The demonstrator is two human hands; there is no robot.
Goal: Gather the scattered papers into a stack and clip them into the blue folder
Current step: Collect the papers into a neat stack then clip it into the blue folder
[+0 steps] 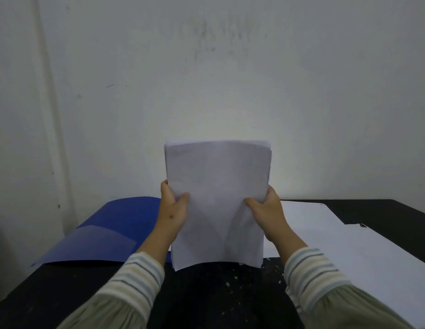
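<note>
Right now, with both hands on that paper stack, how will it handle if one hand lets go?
Probably floppy: the paper stack is thin and already creases in a V between the left hand and right hand. Likely light, since it is held upright by its side edges. Sheets may fan or slide apart: their top edges look slightly staggered.

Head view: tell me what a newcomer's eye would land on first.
First, the paper stack held upright at centre, gripped on its sides by the left hand and right hand. Next, the blue folder lying open on the black table to the left, then loose white sheets on the right.
</note>
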